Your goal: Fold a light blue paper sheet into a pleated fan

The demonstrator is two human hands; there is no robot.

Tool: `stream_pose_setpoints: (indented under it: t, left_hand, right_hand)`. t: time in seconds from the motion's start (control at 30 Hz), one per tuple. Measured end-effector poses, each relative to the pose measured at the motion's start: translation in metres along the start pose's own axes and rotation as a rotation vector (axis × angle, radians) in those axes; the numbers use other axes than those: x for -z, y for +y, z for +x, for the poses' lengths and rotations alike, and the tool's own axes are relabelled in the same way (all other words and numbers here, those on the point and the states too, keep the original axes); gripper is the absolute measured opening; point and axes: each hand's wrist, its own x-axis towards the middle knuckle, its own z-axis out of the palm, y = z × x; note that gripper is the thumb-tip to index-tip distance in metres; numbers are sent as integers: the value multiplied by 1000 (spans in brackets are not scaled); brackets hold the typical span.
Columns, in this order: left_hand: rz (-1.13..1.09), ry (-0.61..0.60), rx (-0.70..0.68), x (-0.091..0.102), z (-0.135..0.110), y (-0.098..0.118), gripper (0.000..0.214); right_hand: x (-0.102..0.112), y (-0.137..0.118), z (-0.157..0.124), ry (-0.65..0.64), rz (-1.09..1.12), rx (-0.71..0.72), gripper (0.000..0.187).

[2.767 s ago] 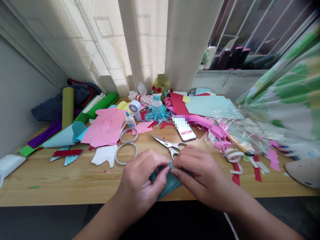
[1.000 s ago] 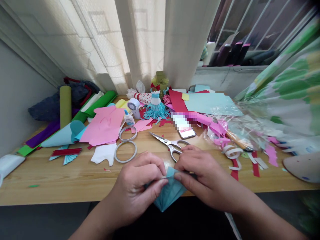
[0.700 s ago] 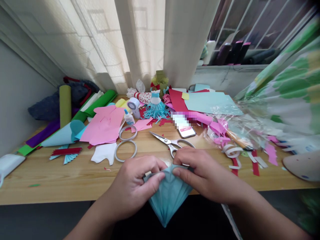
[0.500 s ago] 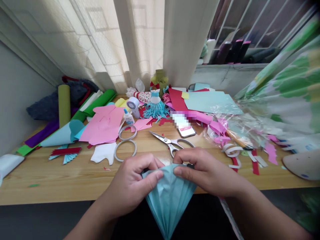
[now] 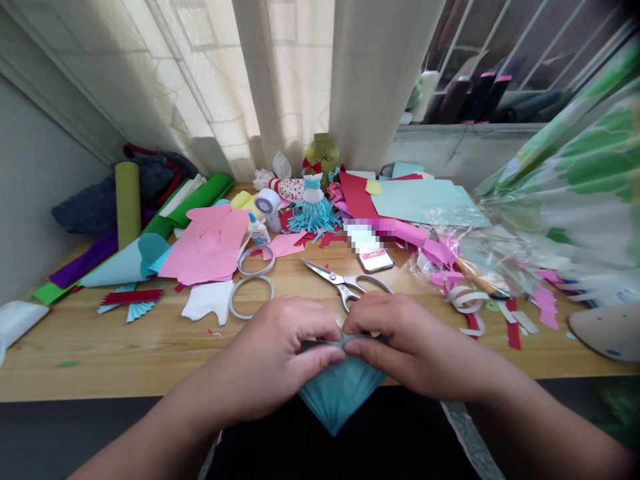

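Observation:
A light blue piece of crepe paper (image 5: 340, 390), gathered to a point at the bottom, hangs over my lap at the table's front edge. My left hand (image 5: 300, 350) pinches its upper edge between thumb and fingers. Close beside it, my right hand (image 5: 395, 337) grips the same edge, the two thumb tips almost meeting. Just beyond my hands lie metal scissors (image 5: 345, 281) with their blades pointing to the far left. Two tape rings, one nearer (image 5: 252, 297) and one farther (image 5: 256, 261), rest left of the scissors.
Pink paper (image 5: 205, 243) and paper rolls (image 5: 129, 207) lie left. A glue bottle (image 5: 259, 230), a blue fringed paper piece (image 5: 314, 207) and a phone (image 5: 375, 259) stand or lie farther back. Plastic wrap and paper scraps (image 5: 513, 323) cover the right side. Blue card (image 5: 430, 201) lies behind.
My hands have drawn closer together along the paper's top edge. The paper's bottom point has risen and it looks shorter. The view has shifted slightly.

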Motion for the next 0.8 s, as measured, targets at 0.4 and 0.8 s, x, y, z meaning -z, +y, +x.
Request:
stream_pose_setpoints:
  t: [0.4,0.8]
  left_hand:
    - [-542,-121,122,-12,1,-21,14]
    - [-652,-115,196,-14,0,-20,19]
  right_hand:
    - [1,13,-4,-43,329,55,16]
    - [1,20,-5,-75,424,60,17]
